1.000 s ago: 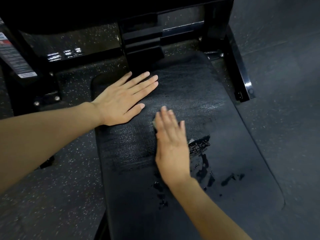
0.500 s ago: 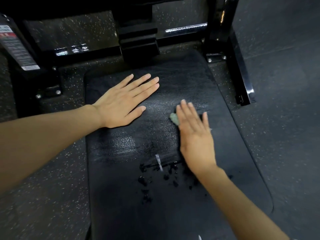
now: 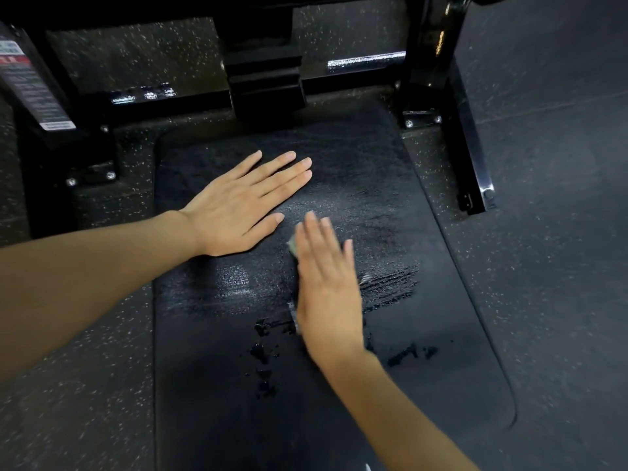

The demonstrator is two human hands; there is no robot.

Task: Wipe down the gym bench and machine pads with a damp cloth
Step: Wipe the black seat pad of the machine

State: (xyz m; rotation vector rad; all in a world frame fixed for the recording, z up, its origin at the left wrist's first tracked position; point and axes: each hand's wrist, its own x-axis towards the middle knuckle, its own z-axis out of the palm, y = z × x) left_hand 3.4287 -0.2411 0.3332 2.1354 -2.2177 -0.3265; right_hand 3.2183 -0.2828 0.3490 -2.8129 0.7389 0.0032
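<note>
A black padded gym bench fills the middle of the view, with wet streaks and dark droplets across its surface. My left hand lies flat on the pad's upper left part, fingers spread, holding nothing. My right hand presses flat on a small pale green cloth; only the cloth's edge shows past my fingers on the left side. The right hand is blurred by motion. It lies just below and right of my left thumb.
The black steel machine frame stands behind the bench, and a floor rail runs along the right side. A warning label is on the left upright. Speckled rubber floor surrounds the bench.
My right hand slid the cloth right across the pad, then back left toward my left hand, leaving fresh wet streaks on the right. My left hand stayed planted.
</note>
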